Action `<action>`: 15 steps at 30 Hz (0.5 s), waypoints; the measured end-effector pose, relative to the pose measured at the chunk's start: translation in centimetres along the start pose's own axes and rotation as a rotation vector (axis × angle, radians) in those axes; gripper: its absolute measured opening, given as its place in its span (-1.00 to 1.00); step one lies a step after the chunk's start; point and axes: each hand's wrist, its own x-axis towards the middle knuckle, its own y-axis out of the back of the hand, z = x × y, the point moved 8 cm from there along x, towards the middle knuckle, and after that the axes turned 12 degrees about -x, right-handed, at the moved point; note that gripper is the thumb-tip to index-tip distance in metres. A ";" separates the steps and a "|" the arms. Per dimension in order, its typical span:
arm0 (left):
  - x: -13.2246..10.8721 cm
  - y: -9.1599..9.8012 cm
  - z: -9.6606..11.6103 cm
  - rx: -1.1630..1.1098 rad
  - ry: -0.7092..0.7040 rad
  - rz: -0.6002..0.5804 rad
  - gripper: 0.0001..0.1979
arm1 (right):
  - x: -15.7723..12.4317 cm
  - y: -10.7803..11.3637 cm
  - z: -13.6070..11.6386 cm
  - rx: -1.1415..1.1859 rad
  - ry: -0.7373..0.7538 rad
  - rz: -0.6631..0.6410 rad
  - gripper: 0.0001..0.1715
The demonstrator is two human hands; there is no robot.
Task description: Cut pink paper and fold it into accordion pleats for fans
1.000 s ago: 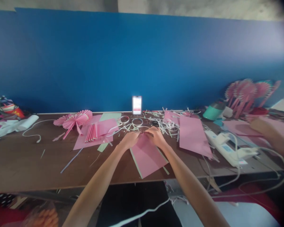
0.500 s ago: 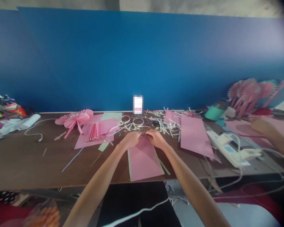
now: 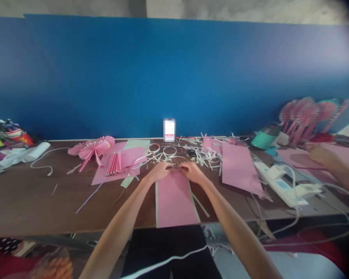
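A pink paper sheet [image 3: 174,201] lies lengthwise on the brown table [image 3: 40,197], its near end at the front edge. My left hand [image 3: 160,171] and my right hand [image 3: 192,171] meet at the sheet's far end, fingers curled and pinching its edge. A pale green sheet shows as a thin border under the pink one. Just beyond my hands lie white paper strips [image 3: 202,153] and small tape rings [image 3: 168,149].
Folded pink paper fans [image 3: 93,147] and a pleated pink piece [image 3: 114,162] lie at the left. Another pink sheet [image 3: 240,166], a white power strip [image 3: 282,182] with cables and a teal object [image 3: 263,136] are at the right. Another person's arm [image 3: 334,166] reaches in at the far right.
The pink sheet has turned from a slant to lie straight, square to the table edge. My hands stayed at its far end.
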 end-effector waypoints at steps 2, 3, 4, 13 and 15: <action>-0.1 0.2 0.2 -0.018 -0.001 0.003 -0.70 | 0.0 0.0 0.0 0.009 -0.019 -0.006 -0.79; -0.1 0.2 0.2 -0.029 0.000 0.000 -0.70 | -0.1 0.0 0.0 0.007 -0.024 -0.009 -0.79; -0.1 0.2 0.3 -0.041 0.000 -0.005 -0.70 | -0.1 0.1 0.0 0.001 -0.025 -0.011 -0.80; -0.1 0.4 -0.1 -0.009 -0.017 0.048 -0.72 | -0.1 0.4 -0.1 -0.249 0.045 0.026 -0.81; -0.1 0.4 -0.1 0.002 -0.020 0.065 -0.74 | 0.0 0.0 -0.3 -0.314 0.074 0.027 -0.80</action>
